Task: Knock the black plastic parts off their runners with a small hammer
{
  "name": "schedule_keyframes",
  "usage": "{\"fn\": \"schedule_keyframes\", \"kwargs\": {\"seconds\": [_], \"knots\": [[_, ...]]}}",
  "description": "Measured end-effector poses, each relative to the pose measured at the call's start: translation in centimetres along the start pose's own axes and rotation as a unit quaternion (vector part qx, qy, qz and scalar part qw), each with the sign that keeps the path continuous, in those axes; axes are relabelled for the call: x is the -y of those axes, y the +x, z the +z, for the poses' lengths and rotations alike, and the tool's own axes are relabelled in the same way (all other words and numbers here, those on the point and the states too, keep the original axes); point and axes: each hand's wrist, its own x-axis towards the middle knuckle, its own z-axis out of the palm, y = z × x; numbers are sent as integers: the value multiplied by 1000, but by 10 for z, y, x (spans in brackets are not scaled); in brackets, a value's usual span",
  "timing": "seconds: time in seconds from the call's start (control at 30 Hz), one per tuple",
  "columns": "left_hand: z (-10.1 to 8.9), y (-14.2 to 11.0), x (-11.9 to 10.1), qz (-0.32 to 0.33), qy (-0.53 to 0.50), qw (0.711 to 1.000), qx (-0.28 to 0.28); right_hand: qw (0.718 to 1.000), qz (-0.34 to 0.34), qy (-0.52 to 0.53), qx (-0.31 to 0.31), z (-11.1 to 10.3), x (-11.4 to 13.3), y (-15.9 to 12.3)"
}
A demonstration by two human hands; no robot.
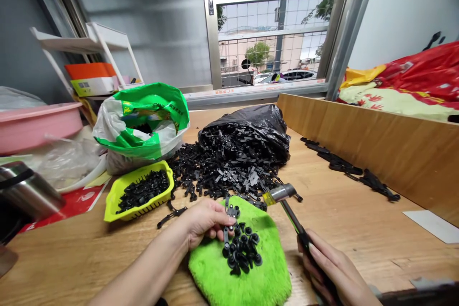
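My left hand (204,222) pinches a small black plastic part (229,217) between thumb and fingers, just above a pile of similar parts (241,248). That pile lies on a fuzzy green mat (240,277). My right hand (333,267) grips the dark handle of a small hammer (281,193), whose metal head with a yellow face points away from me beside the mat. Behind the mat, a large heap of black parts (229,167) spills from a black plastic bag (251,126). A yellow-green basket (134,175) holding more black parts stands to the left.
A green-and-white plastic bag (141,124) and a pink basin (39,126) stand at the left, near a steel flask (28,191). A wooden board (373,148) runs along the table's right side, with black parts (344,165) lying beside it.
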Motion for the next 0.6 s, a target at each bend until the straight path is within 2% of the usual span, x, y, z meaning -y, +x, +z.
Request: {"fn": "schedule_keyframes", "kwargs": {"seconds": [0.2, 0.6], "knots": [[-3, 1, 3, 0, -17, 1000, 14, 1000, -11, -7, -6, 0, -3, -2], [-3, 1, 0, -4, -17, 1000, 5, 999, -21, -34, -18, 1, 1, -4]]}}
